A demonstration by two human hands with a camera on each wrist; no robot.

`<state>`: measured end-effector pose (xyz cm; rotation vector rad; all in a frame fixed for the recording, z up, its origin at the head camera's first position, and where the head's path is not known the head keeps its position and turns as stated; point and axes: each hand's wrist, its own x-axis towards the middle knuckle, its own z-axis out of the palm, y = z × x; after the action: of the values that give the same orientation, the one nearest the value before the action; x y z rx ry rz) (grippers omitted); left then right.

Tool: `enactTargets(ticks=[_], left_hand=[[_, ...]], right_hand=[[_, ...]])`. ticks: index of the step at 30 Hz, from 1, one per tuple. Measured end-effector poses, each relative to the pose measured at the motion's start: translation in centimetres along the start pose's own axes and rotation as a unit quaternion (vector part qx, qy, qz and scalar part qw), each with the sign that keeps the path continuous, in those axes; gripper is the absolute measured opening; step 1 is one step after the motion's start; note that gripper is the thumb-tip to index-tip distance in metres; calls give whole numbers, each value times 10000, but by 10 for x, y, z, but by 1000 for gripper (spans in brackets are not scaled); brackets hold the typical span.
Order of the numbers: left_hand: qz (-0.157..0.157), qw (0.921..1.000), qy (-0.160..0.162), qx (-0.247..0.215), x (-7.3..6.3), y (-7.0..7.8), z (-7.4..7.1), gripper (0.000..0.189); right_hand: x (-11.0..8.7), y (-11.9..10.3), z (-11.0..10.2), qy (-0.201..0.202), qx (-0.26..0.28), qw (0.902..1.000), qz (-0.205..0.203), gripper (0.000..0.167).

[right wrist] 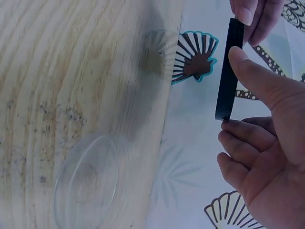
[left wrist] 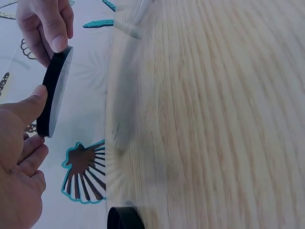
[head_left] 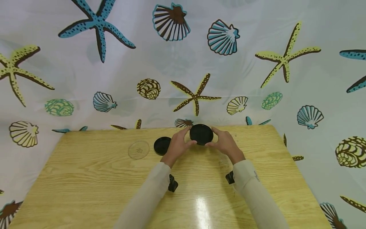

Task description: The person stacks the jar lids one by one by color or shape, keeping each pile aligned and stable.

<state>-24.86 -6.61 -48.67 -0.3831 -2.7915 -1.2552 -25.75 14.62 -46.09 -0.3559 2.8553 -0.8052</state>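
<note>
Both hands hold one round black lid (head_left: 201,134) in the air over the far edge of the wooden table (head_left: 85,178). My left hand (head_left: 188,137) pinches its left rim between thumb and fingers. My right hand (head_left: 213,137) pinches the right rim the same way. In the left wrist view the black lid (left wrist: 55,90) shows edge-on, with my left hand (left wrist: 33,124) below it and the right hand's fingers (left wrist: 52,28) above. The right wrist view shows the lid (right wrist: 228,71) edge-on too, gripped by my right hand (right wrist: 238,90), with the left hand's fingertips (right wrist: 248,12) at its top.
A second black lid (head_left: 162,145) lies flat on the table just left of my left hand. A clear round lid (head_left: 138,149) lies further left. Another clear dish (right wrist: 86,186) sits on the wood below my right hand. A sea-patterned curtain (head_left: 183,63) hangs behind the table.
</note>
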Motion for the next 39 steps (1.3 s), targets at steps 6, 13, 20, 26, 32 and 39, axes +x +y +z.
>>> enactTargets(ticks=[6, 13, 20, 26, 32, 39], left_hand=[[194, 9993, 149, 273, -11, -8, -12, 71], [302, 9986, 344, 280, -23, -14, -25, 70], [543, 9968, 544, 232, -40, -23, -35, 70], [695, 9959, 565, 93, -53, -30, -45, 68], [687, 9956, 629, 93, -69, -34, -54, 68], [365, 9973, 637, 96, -92, -39, -62, 69]], right_hand=[[-5, -11, 1, 71, -36, 9997, -242, 80], [-10, -23, 4, 136, 58, 9989, -455, 78], [-16, -32, 11, 191, 249, 9970, -702, 74], [-23, -42, 15, 196, 504, 9945, -896, 71], [-30, -53, 23, 103, 568, 9942, -904, 71], [-39, -66, 37, -13, 565, 9935, -991, 71]])
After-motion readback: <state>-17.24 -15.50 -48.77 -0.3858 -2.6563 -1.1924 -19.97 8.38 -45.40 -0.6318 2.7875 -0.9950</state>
